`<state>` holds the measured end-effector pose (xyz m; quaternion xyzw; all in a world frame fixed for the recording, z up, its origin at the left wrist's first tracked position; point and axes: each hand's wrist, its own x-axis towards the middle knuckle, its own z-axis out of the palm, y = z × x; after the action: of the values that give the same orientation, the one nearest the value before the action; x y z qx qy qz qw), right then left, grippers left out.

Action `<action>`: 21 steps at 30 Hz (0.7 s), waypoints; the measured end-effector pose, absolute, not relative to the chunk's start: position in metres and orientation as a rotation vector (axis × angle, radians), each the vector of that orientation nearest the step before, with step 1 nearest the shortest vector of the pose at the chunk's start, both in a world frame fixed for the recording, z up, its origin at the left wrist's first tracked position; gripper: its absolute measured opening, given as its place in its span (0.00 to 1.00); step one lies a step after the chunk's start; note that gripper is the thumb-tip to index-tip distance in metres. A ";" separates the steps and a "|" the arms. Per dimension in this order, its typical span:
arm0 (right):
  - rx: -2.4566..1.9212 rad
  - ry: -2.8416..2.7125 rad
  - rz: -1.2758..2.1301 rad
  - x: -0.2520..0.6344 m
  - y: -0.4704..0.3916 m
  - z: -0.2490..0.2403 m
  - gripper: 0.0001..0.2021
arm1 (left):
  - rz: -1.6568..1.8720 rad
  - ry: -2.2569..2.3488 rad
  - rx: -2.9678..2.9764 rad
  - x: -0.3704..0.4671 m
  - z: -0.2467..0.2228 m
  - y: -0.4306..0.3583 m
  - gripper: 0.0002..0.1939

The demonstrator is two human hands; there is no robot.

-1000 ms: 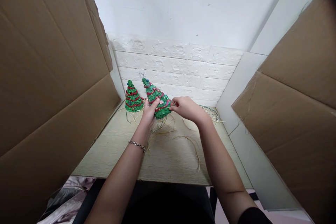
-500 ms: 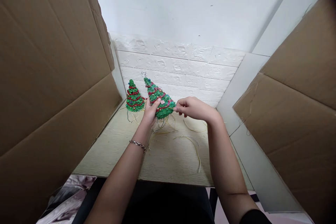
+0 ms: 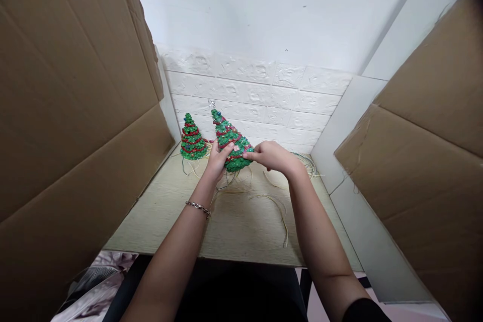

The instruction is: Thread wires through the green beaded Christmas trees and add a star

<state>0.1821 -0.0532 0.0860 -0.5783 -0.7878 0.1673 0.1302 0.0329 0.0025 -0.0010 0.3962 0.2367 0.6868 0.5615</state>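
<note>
A small green artificial Christmas tree (image 3: pixel 231 133), with red garland, little ornaments and a clear star (image 3: pixel 212 104) on its tip, leans to the left above the table. My left hand (image 3: pixel 219 157) grips its lower left side, thumb across the front. My right hand (image 3: pixel 272 155) is closed at the lower right edge, thumb and finger pinching the branches there; the undersides of those fingers are hidden. Thin wires hang below the tree's base. Behind and to the left, a second decorated tree (image 3: pixel 192 142) stands upright.
Loose pale wires (image 3: pixel 281 211) lie on the wooden table (image 3: pixel 249 241). A bundle of wires (image 3: pixel 311 165) rests at the back right. Cardboard panels (image 3: pixel 75 110) flank the table on both sides, and a white brick-patterned wall (image 3: pixel 260 93) closes the back.
The held tree has shifted slightly right and leans less. My right hand has come in closer, its thumb now on the tree's edge. The wire bundle at back right has come into view.
</note>
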 end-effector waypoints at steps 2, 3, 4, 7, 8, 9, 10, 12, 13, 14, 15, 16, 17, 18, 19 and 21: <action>-1.630 -2.274 0.526 0.185 -0.055 0.087 0.26 | 1.616 0.552 0.940 0.033 -0.001 0.002 0.29; -1.606 -2.249 0.515 0.188 -0.057 0.087 0.27 | 1.616 0.547 0.943 0.033 -0.002 0.003 0.29; -1.596 -2.214 0.474 0.191 -0.058 0.086 0.27 | 1.617 0.541 0.946 0.032 -0.002 0.003 0.28; -1.682 -2.135 0.281 0.201 -0.060 0.073 0.25 | 1.625 0.541 0.927 0.031 -0.002 0.004 0.28; -1.744 -2.134 0.231 0.204 -0.059 0.065 0.23 | 1.629 0.545 0.912 0.031 -0.002 0.004 0.29; -1.813 -2.141 0.184 0.208 -0.058 0.056 0.21 | 1.633 0.551 0.896 0.031 -0.001 0.004 0.29; -1.884 -2.163 0.152 0.211 -0.057 0.045 0.18 | 1.635 0.556 0.886 0.031 -0.001 0.004 0.30; -2.039 -2.165 0.142 0.218 -0.052 0.023 0.15 | 1.635 0.557 0.879 0.031 -0.002 0.004 0.30; -2.132 -2.146 0.154 0.221 -0.050 0.013 0.14 | 1.633 0.557 0.879 0.031 -0.002 0.004 0.30; -2.208 -2.140 0.182 0.223 -0.047 0.004 0.13 | 1.631 0.557 0.877 0.031 -0.002 0.004 0.30; -2.286 -2.136 0.223 0.226 -0.044 -0.004 0.14 | 1.630 0.557 0.871 0.031 -0.002 0.004 0.31; -2.346 -2.134 0.266 0.228 -0.041 -0.011 0.15 | 1.629 0.556 0.863 0.031 -0.003 0.004 0.31; -2.378 -2.141 0.301 0.229 -0.039 -0.016 0.15 | 1.630 0.556 0.854 0.032 -0.003 0.004 0.31; -2.393 -2.150 0.329 0.231 -0.038 -0.020 0.14 | 1.628 0.557 0.846 0.032 -0.002 0.004 0.32; -2.389 -2.160 0.347 0.232 -0.036 -0.023 0.14 | 1.625 0.557 0.838 0.032 -0.002 0.004 0.32; -2.362 -2.172 0.364 0.233 -0.034 -0.026 0.12 | 1.617 0.555 0.831 0.032 -0.001 0.004 0.32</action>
<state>0.2333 -0.0345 -0.0262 -0.7306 -0.6720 0.1126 -0.0439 0.0323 0.0042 -0.0014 0.3556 0.2377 0.6923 0.5812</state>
